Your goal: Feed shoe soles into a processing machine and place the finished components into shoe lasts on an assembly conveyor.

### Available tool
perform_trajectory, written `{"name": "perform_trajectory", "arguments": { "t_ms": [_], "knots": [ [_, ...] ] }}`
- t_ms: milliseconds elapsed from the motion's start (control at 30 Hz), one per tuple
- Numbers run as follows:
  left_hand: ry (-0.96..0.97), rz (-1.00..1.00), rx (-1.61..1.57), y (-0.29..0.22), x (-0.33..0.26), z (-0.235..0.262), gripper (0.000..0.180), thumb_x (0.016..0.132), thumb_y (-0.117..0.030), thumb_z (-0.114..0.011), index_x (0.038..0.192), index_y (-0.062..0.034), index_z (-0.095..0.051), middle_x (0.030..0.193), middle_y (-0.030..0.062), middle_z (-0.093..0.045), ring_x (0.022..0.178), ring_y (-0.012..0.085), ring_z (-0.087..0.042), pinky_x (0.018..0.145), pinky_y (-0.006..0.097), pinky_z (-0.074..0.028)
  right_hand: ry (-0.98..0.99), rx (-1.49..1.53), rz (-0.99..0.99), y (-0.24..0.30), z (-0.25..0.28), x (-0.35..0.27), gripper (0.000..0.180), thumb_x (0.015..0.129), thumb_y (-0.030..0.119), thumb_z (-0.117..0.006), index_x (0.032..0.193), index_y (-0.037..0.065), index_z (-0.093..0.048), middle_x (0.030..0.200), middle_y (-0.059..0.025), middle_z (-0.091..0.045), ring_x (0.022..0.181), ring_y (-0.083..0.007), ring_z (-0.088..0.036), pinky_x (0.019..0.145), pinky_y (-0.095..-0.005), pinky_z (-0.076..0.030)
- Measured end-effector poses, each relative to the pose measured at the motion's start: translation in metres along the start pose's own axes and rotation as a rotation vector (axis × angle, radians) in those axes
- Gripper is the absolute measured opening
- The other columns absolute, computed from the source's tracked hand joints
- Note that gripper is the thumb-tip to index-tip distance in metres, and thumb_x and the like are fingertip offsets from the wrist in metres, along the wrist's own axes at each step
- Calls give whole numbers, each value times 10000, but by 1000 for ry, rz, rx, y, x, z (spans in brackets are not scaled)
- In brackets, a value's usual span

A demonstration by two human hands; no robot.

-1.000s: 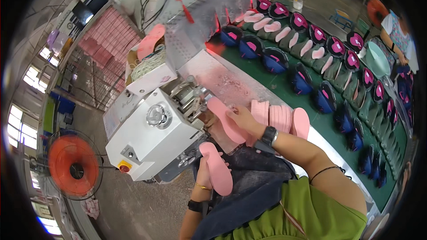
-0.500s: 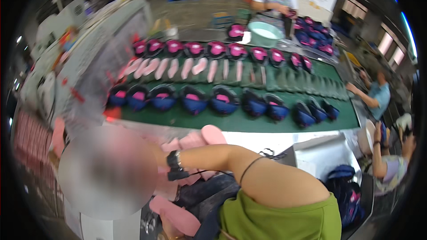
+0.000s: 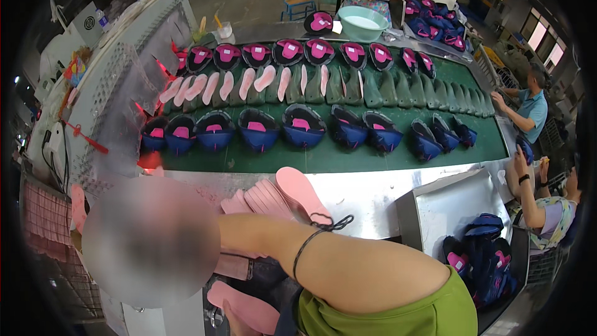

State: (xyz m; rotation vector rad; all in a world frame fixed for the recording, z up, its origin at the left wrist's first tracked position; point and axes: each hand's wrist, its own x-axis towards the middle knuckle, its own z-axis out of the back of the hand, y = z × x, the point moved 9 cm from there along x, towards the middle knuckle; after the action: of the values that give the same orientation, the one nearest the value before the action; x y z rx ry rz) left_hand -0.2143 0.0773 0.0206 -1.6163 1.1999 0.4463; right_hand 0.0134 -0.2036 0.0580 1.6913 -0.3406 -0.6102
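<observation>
From the lower right my right forearm, with a dark cord tied around it, reaches leftward. A blurred round patch covers my right hand, so its fingers and anything in them are hidden. At the lower edge part of my left hand shows, its thumb against a pink shoe insole that it holds. A fanned pile of pink insoles lies on the metal ledge beyond my right arm. One loose insole leans over the pile's right side.
Across the ledge, a green conveyor carries blue shoe uppers and green lasts, several topped with pink insoles. A metal bin and more uppers stand right. People work at the far side and right; a pale basin stands far off.
My right forearm has moved further left, taking its wristwatch out of sight behind the blurred patch. The view has shifted slightly and sharpened. My left hand still holds the insole.
</observation>
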Motion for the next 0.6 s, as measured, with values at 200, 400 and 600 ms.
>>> {"name": "perform_trajectory", "arguments": {
  "t_ms": [200, 400, 600],
  "knots": [
    [25, 86, -62, 4, 4, -17, 559, 956, -494, -508, 1352, -102, -475, 1283, 85, -564, 1166, 226, -514, 1042, 377, -400, -350, 43, 493, 52, 174, -29, 137, 836, 150, -628, 916, 48, -584, 778, -75, -594, 709, -178, -560, 658, -361, -478],
    [73, -115, 54, -21, 33, -70, 488, 889, -476, -477, 1152, -73, -559, 993, 83, -621, 911, 248, -619, 812, 381, -499, -1080, -789, 208, 67, 538, -142, 241, 942, 228, -494, 1054, 20, -446, 889, -290, -639, 753, -428, -664, 634, -506, -541],
    [92, -96, 67, -27, 31, -96, 450, 899, -445, -457, 1127, -73, -565, 968, 86, -637, 907, 260, -630, 802, 391, -507, -1284, -979, -58, 56, 745, -263, 288, 832, 174, -574, 1077, 28, -531, 953, -270, -662, 898, -441, -647, 794, -506, -517]
  ]
}}
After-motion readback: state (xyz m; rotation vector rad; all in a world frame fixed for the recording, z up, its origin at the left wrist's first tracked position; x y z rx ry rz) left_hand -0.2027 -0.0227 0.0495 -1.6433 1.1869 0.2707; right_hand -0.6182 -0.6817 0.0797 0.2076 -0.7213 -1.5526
